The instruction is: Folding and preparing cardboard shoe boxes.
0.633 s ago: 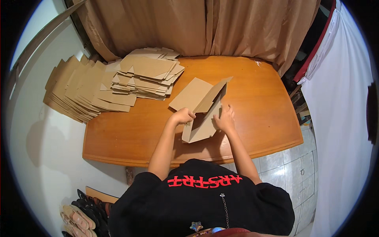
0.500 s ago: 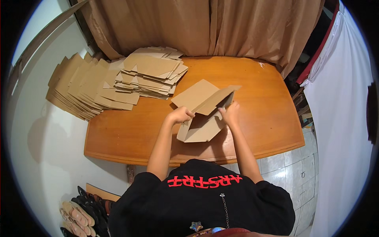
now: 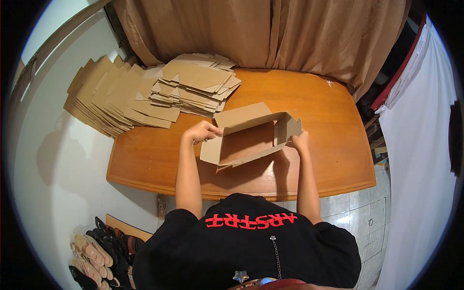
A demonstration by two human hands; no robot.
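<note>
A brown cardboard box blank point(image 3: 249, 137), partly folded into an open tray shape, is held just above the wooden table point(image 3: 328, 125). My left hand point(image 3: 200, 130) grips its left wall near the back flap. My right hand point(image 3: 300, 141) pinches the right end flap, which stands upright. The inside of the box faces up and holds nothing.
A stack of flat cardboard blanks point(image 3: 193, 87) lies at the table's back left. More flat blanks point(image 3: 104, 99) fan out beyond the left edge. Brown curtains point(image 3: 270, 34) hang behind the table. A white sheet point(image 3: 420, 145) hangs at the right. Shoes point(image 3: 94, 253) lie on the floor at lower left.
The cardboard has gone from a nearly flat, tilted sheet to an opened tray with raised walls. Both hands have spread apart to its two ends.
</note>
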